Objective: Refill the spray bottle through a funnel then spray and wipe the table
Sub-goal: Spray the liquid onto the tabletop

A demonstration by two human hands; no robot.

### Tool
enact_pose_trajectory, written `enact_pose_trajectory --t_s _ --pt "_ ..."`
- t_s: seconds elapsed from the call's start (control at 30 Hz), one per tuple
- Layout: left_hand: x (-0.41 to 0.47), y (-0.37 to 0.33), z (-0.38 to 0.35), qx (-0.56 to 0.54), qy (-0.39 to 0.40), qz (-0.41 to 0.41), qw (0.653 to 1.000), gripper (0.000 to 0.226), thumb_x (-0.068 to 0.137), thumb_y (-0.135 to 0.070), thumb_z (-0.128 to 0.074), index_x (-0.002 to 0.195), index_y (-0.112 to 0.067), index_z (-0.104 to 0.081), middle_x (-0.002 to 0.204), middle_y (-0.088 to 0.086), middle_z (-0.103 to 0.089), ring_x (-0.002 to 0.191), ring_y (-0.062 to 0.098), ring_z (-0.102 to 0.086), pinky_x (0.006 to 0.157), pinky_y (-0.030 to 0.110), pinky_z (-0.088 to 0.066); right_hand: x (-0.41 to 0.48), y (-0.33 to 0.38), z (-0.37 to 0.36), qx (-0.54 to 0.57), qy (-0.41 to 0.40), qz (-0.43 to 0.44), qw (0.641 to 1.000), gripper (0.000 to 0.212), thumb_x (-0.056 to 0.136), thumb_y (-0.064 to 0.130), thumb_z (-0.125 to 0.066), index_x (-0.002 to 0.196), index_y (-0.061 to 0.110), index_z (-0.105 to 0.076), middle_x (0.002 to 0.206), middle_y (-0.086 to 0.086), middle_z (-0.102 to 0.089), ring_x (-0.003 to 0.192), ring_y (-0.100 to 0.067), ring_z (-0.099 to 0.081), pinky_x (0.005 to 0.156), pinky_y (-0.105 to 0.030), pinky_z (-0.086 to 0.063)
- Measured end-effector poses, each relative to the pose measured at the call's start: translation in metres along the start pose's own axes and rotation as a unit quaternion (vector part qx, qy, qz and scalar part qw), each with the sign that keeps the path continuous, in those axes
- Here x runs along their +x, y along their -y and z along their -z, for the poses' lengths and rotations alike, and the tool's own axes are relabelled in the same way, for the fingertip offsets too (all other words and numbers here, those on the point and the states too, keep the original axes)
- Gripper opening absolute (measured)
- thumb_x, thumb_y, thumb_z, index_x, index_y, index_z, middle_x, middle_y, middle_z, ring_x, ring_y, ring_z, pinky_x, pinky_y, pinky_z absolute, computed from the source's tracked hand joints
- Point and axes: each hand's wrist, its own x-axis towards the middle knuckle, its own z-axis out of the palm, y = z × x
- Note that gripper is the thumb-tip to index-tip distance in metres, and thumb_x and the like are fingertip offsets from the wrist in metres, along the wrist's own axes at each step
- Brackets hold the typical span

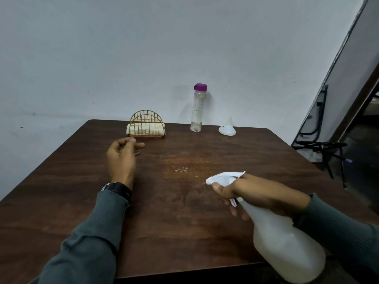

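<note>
While right fingers [220,187] grip spray bottle [287,242] — left fingers [136,145] loosely curled.

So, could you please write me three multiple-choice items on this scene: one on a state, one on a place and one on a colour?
1. The right hand:
A. grips the spray bottle
B. hangs empty
C. is out of view

2. The funnel stands:
A. in the spray bottle's neck
B. on the table, right of the clear bottle
C. under the table

3. The clear bottle's cap is:
A. white
B. green
C. purple

Answers:
1. A: the fingers curl round the spray bottle's neck and trigger.
2. B: it sits wide end down on the tabletop, apart from that bottle.
3. C: the cap shows purple against the pale wall.
</note>
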Motion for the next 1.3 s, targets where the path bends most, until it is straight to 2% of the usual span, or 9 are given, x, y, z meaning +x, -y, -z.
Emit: enact_pose_trajectory --t_s 0.3,0.43,0.5,0.63,0.7,0.8,0.9,1.1,1.3 --pt "-0.002 -0.003 0.002 -0.012 -0.005 -0.007 1.000 0.009 0.104 -0.013 -0.058 0.112 -0.013 -0.063 0.115 0.023 -0.075 0.069 0.003 -0.071 0.060 0.014 -0.055 0.004 0.008 -0.015 -0.036 0.033 -0.031 0.998 0.058 0.090 0.068 -0.059 0.120 0.020 -0.075 0.095 -0.007 -0.081 0.084 -0.035 -0.076 0.070 -0.035 -0.057" --pt "0.000 -0.003 0.002 -0.021 -0.004 -0.003 1.000 0.011 0.104 -0.012 -0.058 0.113 -0.011 -0.062 0.116 0.026 -0.074 0.074 0.008 -0.071 0.060 0.013 -0.055 -0.005 0.003 -0.005 -0.010 -0.015 -0.025 1.000 0.053 0.089 0.056 -0.064 0.119 0.014 -0.074 0.072 -0.005 -0.071 0.071 -0.032 -0.073 0.074 -0.044 -0.062" --pt "0.000 -0.004 0.001 -0.024 -0.007 -0.003 1.000 0.010 0.104 -0.011 -0.058 0.113 -0.012 -0.063 0.115 0.026 -0.075 0.075 0.009 -0.071 0.059 0.013 -0.054 -0.012 -0.007 0.000 -0.006 -0.072 -0.035 0.997 0.029 0.101 0.047 -0.059 0.102 0.027 -0.080 0.056 -0.001 -0.061 0.052 -0.020 -0.063 0.058 -0.029 -0.055" --pt "0.002 -0.003 0.000 -0.017 -0.003 -0.002 1.000 0.012 0.103 -0.014 -0.059 0.114 -0.012 -0.064 0.113 0.023 -0.076 0.074 0.008 -0.072 0.061 0.015 -0.054 -0.024 -0.024 0.006 0.033 -0.109 -0.059 0.992 0.058 0.078 0.073 -0.072 0.051 0.021 -0.072 0.043 0.001 -0.059 0.036 -0.013 -0.052 0.051 -0.023 -0.044" --pt "0.001 -0.003 -0.001 -0.014 0.001 0.001 1.000 0.012 0.103 -0.014 -0.059 0.114 -0.012 -0.064 0.114 0.021 -0.076 0.075 0.008 -0.072 0.063 0.018 -0.054 -0.029 -0.028 0.011 0.045 -0.128 -0.046 0.990 0.078 0.051 0.093 -0.070 0.065 0.017 -0.078 0.054 -0.006 -0.069 0.040 -0.017 -0.054 0.049 -0.023 -0.046" --pt "-0.002 -0.004 -0.002 -0.013 0.003 0.002 1.000 0.012 0.104 -0.013 -0.059 0.114 -0.012 -0.064 0.114 0.020 -0.076 0.076 0.009 -0.072 0.065 0.019 -0.055 -0.034 -0.019 0.016 0.033 -0.114 -0.049 0.992 0.038 0.094 0.055 -0.065 0.101 0.020 -0.075 0.069 -0.008 -0.076 0.047 -0.014 -0.062 0.053 -0.025 -0.051" --pt "-0.004 -0.006 -0.001 -0.015 -0.001 0.004 1.000 0.012 0.104 -0.013 -0.059 0.114 -0.011 -0.065 0.114 0.020 -0.076 0.077 0.010 -0.072 0.070 0.023 -0.055 -0.030 -0.015 0.018 0.035 -0.109 -0.043 0.992 0.041 0.105 0.043 -0.056 0.110 0.006 -0.074 0.072 -0.013 -0.076 0.050 -0.018 -0.061 0.053 -0.025 -0.050" --pt "-0.001 -0.004 0.000 -0.013 -0.007 0.006 1.000 0.008 0.103 -0.014 -0.059 0.108 -0.015 -0.065 0.114 0.021 -0.077 0.074 0.010 -0.072 0.060 0.017 -0.053 -0.021 -0.001 0.011 -0.002 -0.107 -0.034 0.994 0.051 0.104 0.047 -0.055 0.073 0.011 -0.072 0.058 -0.014 -0.062 0.049 -0.026 -0.058 0.064 -0.037 -0.053" --pt "-0.003 -0.004 0.001 -0.010 -0.004 0.012 1.000 0.009 0.103 -0.014 -0.059 0.108 -0.016 -0.065 0.113 0.020 -0.077 0.076 0.010 -0.072 0.066 0.022 -0.053 -0.021 0.009 0.003 0.021 -0.069 0.011 0.997 0.037 0.103 0.051 -0.057 0.087 0.023 -0.076 0.079 -0.008 -0.080 0.083 -0.042 -0.071 0.070 -0.037 -0.054"
